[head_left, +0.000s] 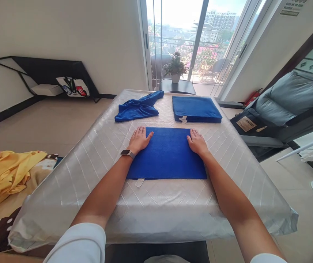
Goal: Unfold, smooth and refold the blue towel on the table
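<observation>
A blue towel [170, 157] lies flat as a neat rectangle on the table, a white tag poking out at its near left edge. My left hand [140, 140], with a watch on the wrist, rests palm down across its far left corner, fingers stretched out. At the far right corner my right hand [197, 140] lies flat in the same way. Beyond them sits a stack of folded blue towels [196, 109] on the right, tags showing at its front. Another blue towel [138, 107] lies crumpled on the far left.
A silvery quilted cloth covers the table [167, 219]. Past its far edge, a potted plant [176, 67] stands on a chair by the glass door. A grey recliner [282, 106] with a black bag is at right; yellow fabric [8, 179] lies at left.
</observation>
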`<state>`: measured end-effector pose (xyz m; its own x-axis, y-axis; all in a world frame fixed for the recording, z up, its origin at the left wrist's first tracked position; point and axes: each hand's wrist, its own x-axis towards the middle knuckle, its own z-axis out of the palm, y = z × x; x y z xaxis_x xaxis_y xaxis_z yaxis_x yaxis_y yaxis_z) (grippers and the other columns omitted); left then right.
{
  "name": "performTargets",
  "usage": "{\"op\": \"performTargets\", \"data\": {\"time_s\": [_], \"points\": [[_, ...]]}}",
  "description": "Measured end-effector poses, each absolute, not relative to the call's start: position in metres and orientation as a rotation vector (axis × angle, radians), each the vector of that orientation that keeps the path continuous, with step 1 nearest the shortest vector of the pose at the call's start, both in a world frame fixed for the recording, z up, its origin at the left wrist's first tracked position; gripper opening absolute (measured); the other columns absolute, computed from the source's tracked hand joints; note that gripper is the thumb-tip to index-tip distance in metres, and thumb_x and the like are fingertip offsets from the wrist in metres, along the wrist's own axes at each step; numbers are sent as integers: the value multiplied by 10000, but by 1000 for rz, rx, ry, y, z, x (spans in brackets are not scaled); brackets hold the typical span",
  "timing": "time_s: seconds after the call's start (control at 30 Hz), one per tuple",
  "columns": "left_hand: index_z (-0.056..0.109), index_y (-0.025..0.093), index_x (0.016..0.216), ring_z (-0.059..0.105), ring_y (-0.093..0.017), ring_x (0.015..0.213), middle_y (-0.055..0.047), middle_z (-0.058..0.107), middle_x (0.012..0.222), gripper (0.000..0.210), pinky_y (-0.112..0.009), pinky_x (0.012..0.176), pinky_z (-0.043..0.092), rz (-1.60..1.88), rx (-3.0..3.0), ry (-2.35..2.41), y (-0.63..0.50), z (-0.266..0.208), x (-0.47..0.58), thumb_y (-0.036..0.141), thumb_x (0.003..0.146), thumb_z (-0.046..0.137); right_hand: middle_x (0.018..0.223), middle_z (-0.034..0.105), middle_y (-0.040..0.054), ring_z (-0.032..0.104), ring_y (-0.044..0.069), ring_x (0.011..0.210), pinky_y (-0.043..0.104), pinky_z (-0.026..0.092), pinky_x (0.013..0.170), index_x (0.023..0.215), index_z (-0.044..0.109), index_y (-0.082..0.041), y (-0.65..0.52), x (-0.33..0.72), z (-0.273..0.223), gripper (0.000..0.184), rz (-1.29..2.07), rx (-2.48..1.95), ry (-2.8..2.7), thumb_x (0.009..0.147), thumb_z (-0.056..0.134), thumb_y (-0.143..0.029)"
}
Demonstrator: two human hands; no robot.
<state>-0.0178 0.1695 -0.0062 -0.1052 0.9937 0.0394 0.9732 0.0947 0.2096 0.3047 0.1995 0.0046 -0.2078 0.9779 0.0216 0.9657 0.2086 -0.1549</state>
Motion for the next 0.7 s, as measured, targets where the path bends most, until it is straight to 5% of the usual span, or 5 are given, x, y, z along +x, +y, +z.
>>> {"op": "performTargets", "data": {"time_s": [0.7], "points": [[442, 1, 1549, 303, -325, 1574, -246, 375, 1657, 770, -501, 1289, 244, 446, 2296, 2210, 155, 4, -2, 553, 1090, 160, 1759, 168, 103, 167, 228, 1617, 400, 129, 1303, 1684, 209, -110, 197, 301, 9, 665, 295, -1983, -2329, 1109, 180, -445]]}}
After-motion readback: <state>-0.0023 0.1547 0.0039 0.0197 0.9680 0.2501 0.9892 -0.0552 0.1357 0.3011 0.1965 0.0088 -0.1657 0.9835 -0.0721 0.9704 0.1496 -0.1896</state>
